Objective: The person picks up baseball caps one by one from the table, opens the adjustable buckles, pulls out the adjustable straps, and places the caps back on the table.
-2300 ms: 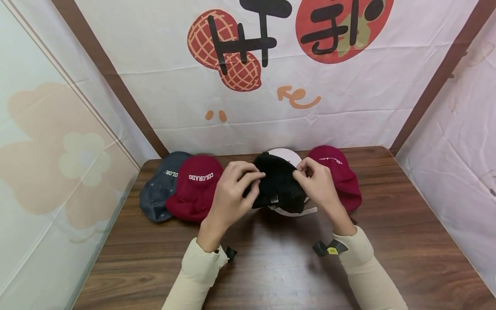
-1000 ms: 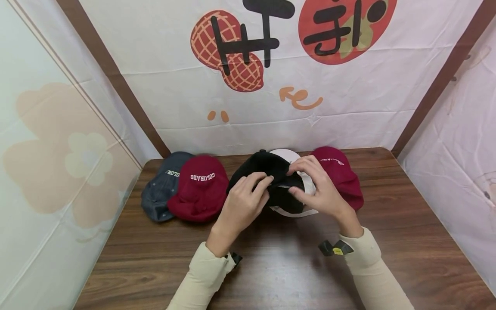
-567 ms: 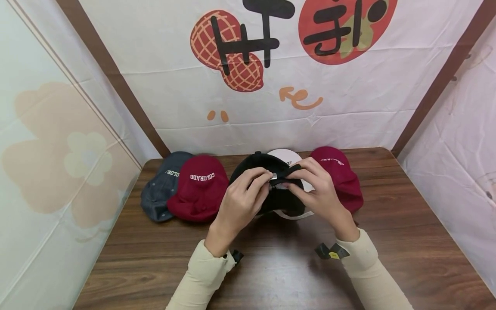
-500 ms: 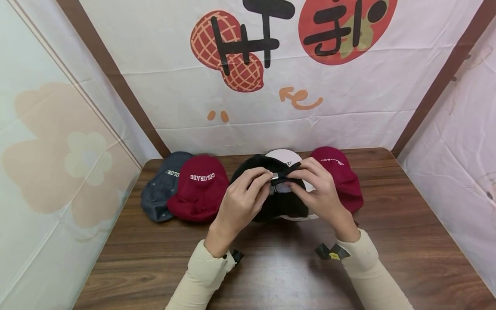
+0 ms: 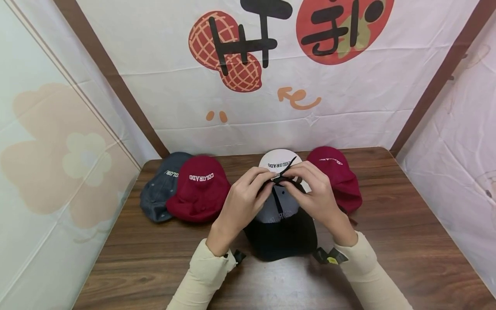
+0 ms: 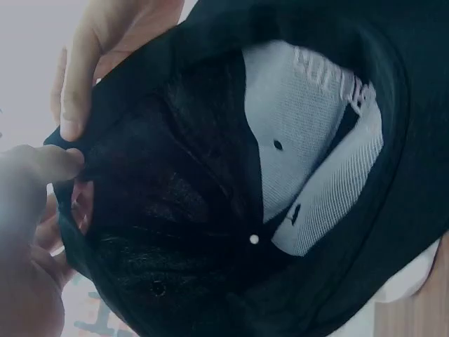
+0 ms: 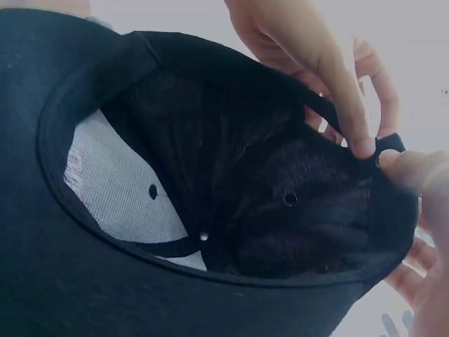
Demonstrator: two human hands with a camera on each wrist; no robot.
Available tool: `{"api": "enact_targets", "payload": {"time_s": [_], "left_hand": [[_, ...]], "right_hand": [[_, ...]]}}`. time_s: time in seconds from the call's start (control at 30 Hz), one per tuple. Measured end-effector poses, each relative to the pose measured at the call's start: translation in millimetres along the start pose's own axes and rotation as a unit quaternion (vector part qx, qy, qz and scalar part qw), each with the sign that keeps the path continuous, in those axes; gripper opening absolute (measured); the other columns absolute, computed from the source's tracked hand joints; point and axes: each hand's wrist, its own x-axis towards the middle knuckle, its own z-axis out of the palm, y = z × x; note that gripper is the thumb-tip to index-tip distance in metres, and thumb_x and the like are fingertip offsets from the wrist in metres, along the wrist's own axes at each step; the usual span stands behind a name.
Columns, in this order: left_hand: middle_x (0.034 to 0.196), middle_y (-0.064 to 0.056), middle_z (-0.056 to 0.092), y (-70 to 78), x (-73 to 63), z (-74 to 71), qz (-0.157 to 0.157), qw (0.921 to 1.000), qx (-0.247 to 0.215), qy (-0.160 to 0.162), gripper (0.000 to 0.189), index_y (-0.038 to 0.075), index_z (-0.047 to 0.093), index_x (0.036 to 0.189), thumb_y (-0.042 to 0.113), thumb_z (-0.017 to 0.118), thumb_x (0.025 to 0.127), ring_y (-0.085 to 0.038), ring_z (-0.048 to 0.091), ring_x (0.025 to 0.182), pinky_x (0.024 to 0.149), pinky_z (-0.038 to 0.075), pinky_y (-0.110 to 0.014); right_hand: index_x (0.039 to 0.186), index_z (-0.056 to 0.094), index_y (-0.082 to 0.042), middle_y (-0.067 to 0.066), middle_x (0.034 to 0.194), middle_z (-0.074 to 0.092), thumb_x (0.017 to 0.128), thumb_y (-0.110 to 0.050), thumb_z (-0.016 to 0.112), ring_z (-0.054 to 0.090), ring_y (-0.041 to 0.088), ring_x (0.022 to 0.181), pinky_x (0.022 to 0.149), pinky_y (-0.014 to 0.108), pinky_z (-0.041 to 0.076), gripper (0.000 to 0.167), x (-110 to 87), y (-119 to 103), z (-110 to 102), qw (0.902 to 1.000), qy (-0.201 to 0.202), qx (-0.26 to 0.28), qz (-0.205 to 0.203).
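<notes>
A black baseball cap (image 5: pixel 280 239) hangs between my hands, its hollow inside towards me and its brim lowest. My left hand (image 5: pixel 242 200) pinches the back strap beside the small metal buckle (image 5: pixel 275 175). My right hand (image 5: pixel 315 196) pinches the same strap on the other side, and the strap's loose tail (image 5: pixel 291 162) sticks up over its fingers. In the left wrist view the cap's lining (image 6: pixel 175 168) shows, with pale mesh backing (image 6: pixel 295 119) behind the front panels. The right wrist view shows fingertips of both hands meeting at the strap.
Behind the black cap stands a white cap (image 5: pixel 277 159) lettered COLORADO. A grey-blue cap (image 5: pixel 155 198) and a dark red cap (image 5: pixel 201 189) overlap at the left; another dark red cap (image 5: pixel 333 161) sits at the right. All stand along the back of the wooden table (image 5: pixel 155 267), before a printed cloth (image 5: pixel 252 129).
The right hand let go and took the strap again by the buckle. The cap's brim has swung down towards me, uncovering the white cap's front. The other caps have stayed put.
</notes>
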Motion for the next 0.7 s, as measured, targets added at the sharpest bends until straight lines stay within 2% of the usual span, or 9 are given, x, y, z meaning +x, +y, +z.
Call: {"api": "enact_targets", "payload": {"time_s": [0.17,0.37,0.5,0.7], "left_hand": [[0.118,-0.011,0.071,-1.5,-0.9,3.5,-0.036,0.9986,-0.038,-0.010,0.022,0.003,0.071,0.121,0.001,0.072,0.099,-0.020,0.072,0.106,0.091,0.062,-0.032],[0.118,-0.011,0.070,-0.9,0.3,6.6,-0.073,0.9950,-0.067,-0.014,0.022,0.003,0.070,0.121,0.001,0.071,0.099,-0.020,0.071,0.107,0.095,0.061,-0.033],[0.118,-0.011,0.070,0.5,1.1,8.9,-0.092,0.9926,-0.077,-0.018,0.022,0.002,0.070,0.121,0.004,0.072,0.099,-0.020,0.071,0.106,0.094,0.062,-0.033],[0.118,-0.010,0.071,2.5,2.1,10.9,-0.111,0.9897,-0.089,-0.016,0.019,0.004,0.069,0.119,0.009,0.070,0.101,-0.020,0.069,0.104,0.093,0.061,-0.034]], "right_hand": [[0.101,0.075,-0.003,0.010,0.098,0.074,0.081,0.001,0.088,0.063,0.020,0.084,0.070,0.027,0.053,0.025,0.0,-2.9,4.3,0.9982,0.006,-0.058,0.014],[0.100,0.075,-0.003,0.010,0.098,0.075,0.084,-0.003,0.088,0.067,0.022,0.084,0.067,0.036,0.058,0.020,0.4,-4.2,7.8,0.9929,0.012,-0.114,0.031],[0.100,0.078,-0.004,0.009,0.098,0.076,0.086,-0.003,0.086,0.067,0.022,0.084,0.066,0.036,0.056,0.017,-0.6,-3.4,8.6,0.9904,0.017,-0.132,0.039],[0.101,0.079,-0.004,0.009,0.097,0.076,0.086,-0.001,0.086,0.066,0.021,0.082,0.067,0.030,0.054,0.016,-1.1,-2.7,8.7,0.9908,0.024,-0.127,0.041]]}}
